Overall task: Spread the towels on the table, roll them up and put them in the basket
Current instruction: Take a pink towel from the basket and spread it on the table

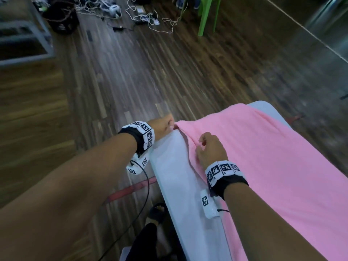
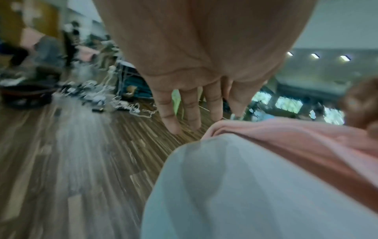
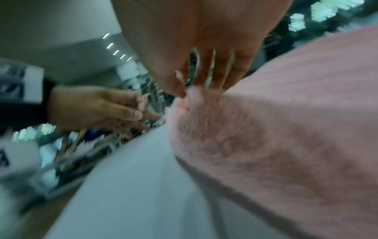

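Pink towel (image 1: 263, 159), soft and fuzzy, lies spread over a white table (image 1: 175, 178), its near edge rumpled into a fold and a strip of bare tabletop showing along the left side. Its far end reaches almost to the table's rounded far corner; its right side runs out of view. The left hand (image 1: 163, 127) sits at the towel's corner by the table's left edge, fingers extended and loosely apart; whether they touch the cloth is hard to tell. The right hand (image 1: 211, 147) pinches a ridge of the towel's edge between thumb and fingers. Left of the table and beyond it stretches open wood-plank floor (image 1: 120, 81). Far off lie tangled white cables (image 1: 150, 17), a dark round basket (image 1: 61, 17) and green chair legs (image 1: 207, 14), all blurred.
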